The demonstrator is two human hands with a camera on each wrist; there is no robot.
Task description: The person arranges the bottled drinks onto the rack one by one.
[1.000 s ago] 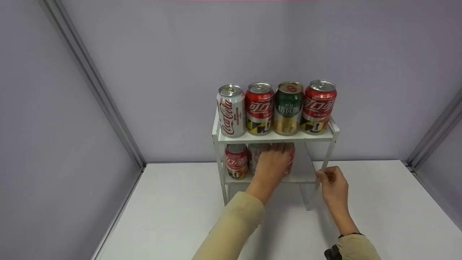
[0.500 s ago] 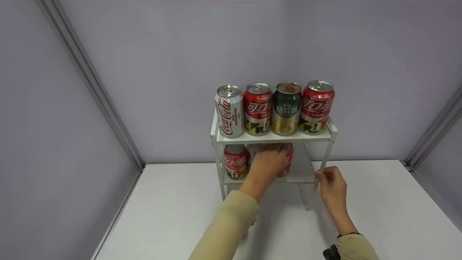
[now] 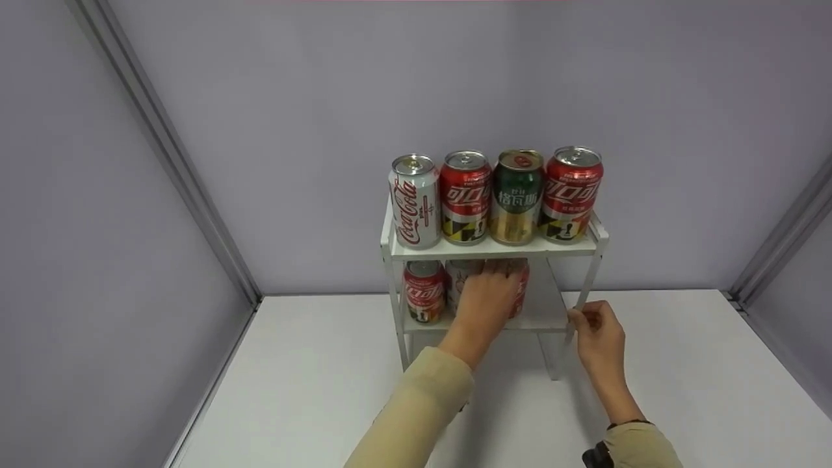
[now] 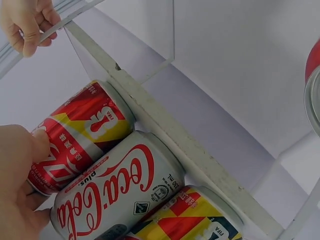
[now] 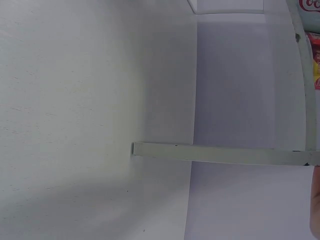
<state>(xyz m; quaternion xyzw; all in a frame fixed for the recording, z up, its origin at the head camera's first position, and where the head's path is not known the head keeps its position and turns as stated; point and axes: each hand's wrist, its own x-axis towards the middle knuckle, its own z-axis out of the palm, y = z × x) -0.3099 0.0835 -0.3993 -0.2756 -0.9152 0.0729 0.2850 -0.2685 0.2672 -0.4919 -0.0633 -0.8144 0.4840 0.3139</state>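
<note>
My left hand (image 3: 487, 298) reaches into the lower level of a white two-tier rack (image 3: 448, 249). In the left wrist view its thumb (image 4: 42, 145) lies on a red cola can (image 4: 82, 137), with the fingers curled round the can's top end. A silver Coca-Cola can (image 4: 120, 187) stands right beside that can, then another red cola can (image 3: 424, 292) at the shelf's left end. My right hand (image 3: 601, 335) pinches the rack's front right leg (image 3: 587, 286) at about the height of the lower shelf.
On the upper shelf stand a white Coca-Cola can (image 3: 416, 203), a red can (image 3: 465, 198), a green and gold can (image 3: 517, 198) and another red can (image 3: 572, 195). A red-sided can (image 4: 314, 90) shows at the left wrist view's right edge. Grey walls (image 3: 325, 130) surround the white table (image 3: 312, 377).
My left hand has shifted slightly left and then back right, staying at the same red can. The right hand keeps its hold on the rack's leg.
</note>
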